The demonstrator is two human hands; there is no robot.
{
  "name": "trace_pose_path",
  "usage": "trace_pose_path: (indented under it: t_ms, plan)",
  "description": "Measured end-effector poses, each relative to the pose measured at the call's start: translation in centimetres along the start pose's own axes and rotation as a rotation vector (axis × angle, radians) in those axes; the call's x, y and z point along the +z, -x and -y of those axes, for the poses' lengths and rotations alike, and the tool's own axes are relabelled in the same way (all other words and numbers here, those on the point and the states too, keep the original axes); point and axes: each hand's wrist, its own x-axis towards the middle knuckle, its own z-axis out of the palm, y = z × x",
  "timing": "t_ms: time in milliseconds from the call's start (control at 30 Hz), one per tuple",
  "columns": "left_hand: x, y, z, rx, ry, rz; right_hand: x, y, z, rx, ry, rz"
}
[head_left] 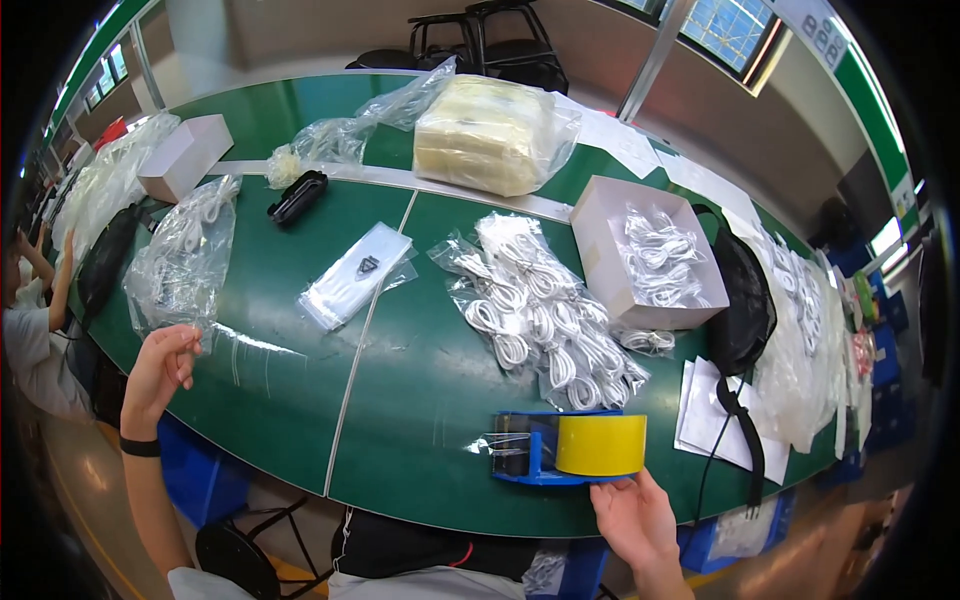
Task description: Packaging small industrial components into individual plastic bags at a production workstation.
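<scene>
Well, in the head view the two hands are far apart. The right hand [637, 512], at 5 o'clock, lies loose and palm up, its fingertips at the near edge of the blue tape holder [537, 455], also at 5. The left hand [170, 368], between 8 and 9, has curled fingers by a big clear bag [185, 265]; I can't tell if they pinch anything. To handle the holder well, I'd keep it flat and steady, with loose bags away from the sticky tape.

Now counting: one tape holder with one yellow roll [603, 445]; two clear-to-see white boxes, one [185, 160] at 10, one [600, 250] between 2 and 3; one small black case [297, 199] at 10; one yellowish wrapped block [485, 145] at 12. The bagged white cords [545, 310] near the middle overlap too much to count.
</scene>
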Motion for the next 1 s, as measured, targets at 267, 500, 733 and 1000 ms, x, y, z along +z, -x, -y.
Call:
trace_pose_path:
  t_ms: [267,500,733,1000]
  plan:
    - [0.0,1.0,0.9,0.052,-0.051,-0.079,-1.2,0.1,-0.2,0.062,0.095,-0.045]
    - [1.1,0.2,0.2,0.125,-0.053,-0.070,-0.6,3.7,0.5,-0.711,1.221,0.419]
    - [0.9,1.0,0.1,0.128,-0.069,-0.092,9.6,-1.2,2.4,-1.084,2.448,0.664]
    - [0.8,2.2,0.1,0.213,-0.181,-0.188,8.3,-3.4,2.9,-1.080,2.511,0.681]
